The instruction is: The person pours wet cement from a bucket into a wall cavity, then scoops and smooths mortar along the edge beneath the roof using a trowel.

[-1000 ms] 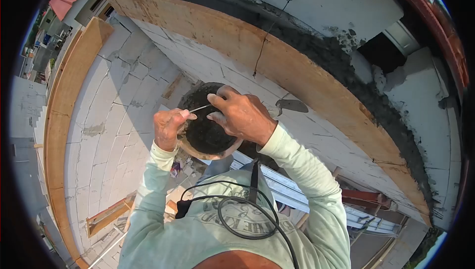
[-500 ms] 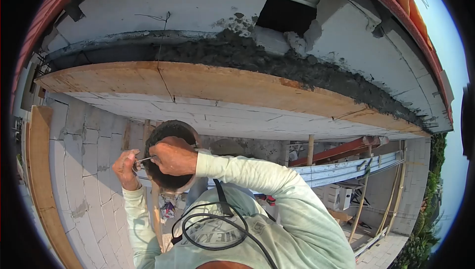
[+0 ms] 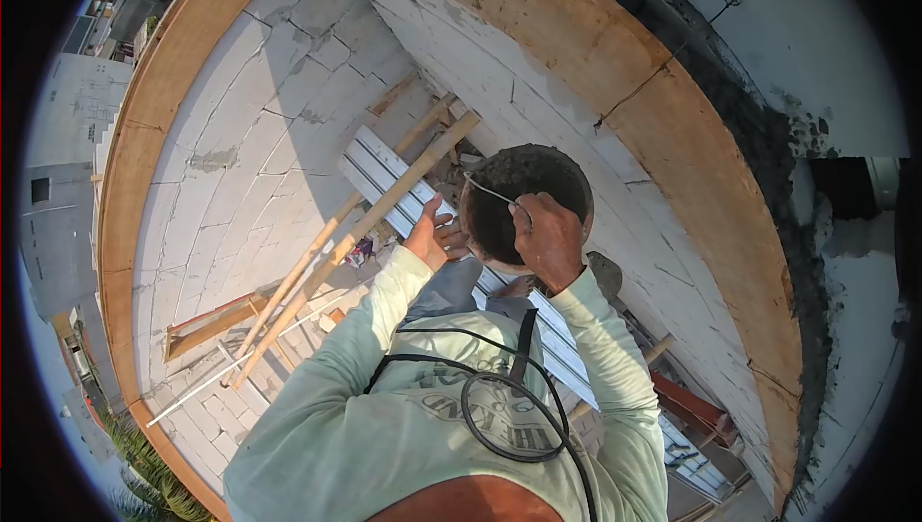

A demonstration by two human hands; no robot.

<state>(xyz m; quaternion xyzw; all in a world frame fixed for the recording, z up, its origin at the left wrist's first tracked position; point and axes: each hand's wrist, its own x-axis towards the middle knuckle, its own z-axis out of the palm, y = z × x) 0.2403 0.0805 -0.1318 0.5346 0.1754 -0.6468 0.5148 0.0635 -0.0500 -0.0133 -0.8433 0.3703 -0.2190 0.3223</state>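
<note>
A round bucket [image 3: 470,220] with a dark grey, mortar-smeared inside is in front of my body, in the middle of the view. My right hand [image 3: 550,242] reaches over its near right side, with fingers closed around its thin wire handle [image 3: 492,192]. The handle slants up leftward from my fist. Beside the bucket's left wall is my left hand [image 3: 435,236], its fingers apart and holding nothing. Whether its fingertips touch the bucket I cannot tell. What bears the bucket's weight is hidden.
A wooden board [image 3: 663,71] edges dark wet mortar [image 3: 768,167] along the wall top on the right. Another wooden board [image 3: 144,167] tops the block wall [image 3: 221,157] on the left. Wooden poles [image 3: 384,210] and ribbed metal strips [image 3: 370,162] lie below.
The view has turned toward the left wall. My left hand, earlier closed by the end of the bucket's handle, is now open beside the bucket. My right hand still grips the handle.
</note>
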